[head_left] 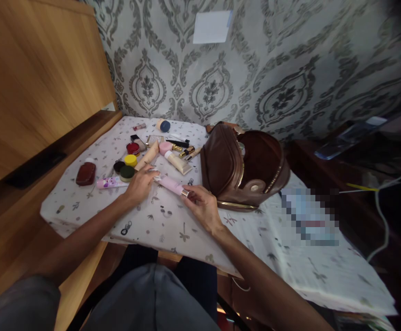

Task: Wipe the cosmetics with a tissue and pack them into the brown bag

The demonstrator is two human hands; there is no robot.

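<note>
A pale pink cosmetic tube [170, 184] lies level between my two hands, low over the table. My right hand [203, 207] pinches its silver-capped end. At the other end, my left hand [141, 185] has its fingers closed around the whitish tip, partly hiding it. Just beyond my left hand are a dark green-lidded jar [127, 173], a yellow-lidded jar [130, 160] and a long beige tube [148, 156]. A purple-patterned white tube [112, 182] rests to its left. Behind the pink tube lies a cream tube with a white cap [178, 163].
An unzipped brown leather bag [221, 161] stands right of the cosmetics on the patterned tablecloth [172, 230]. Farther back are a blue-lidded jar [165, 125] and several small makeup items. A dark red bottle [86, 174] sits at left, near a wooden cabinet [42, 82].
</note>
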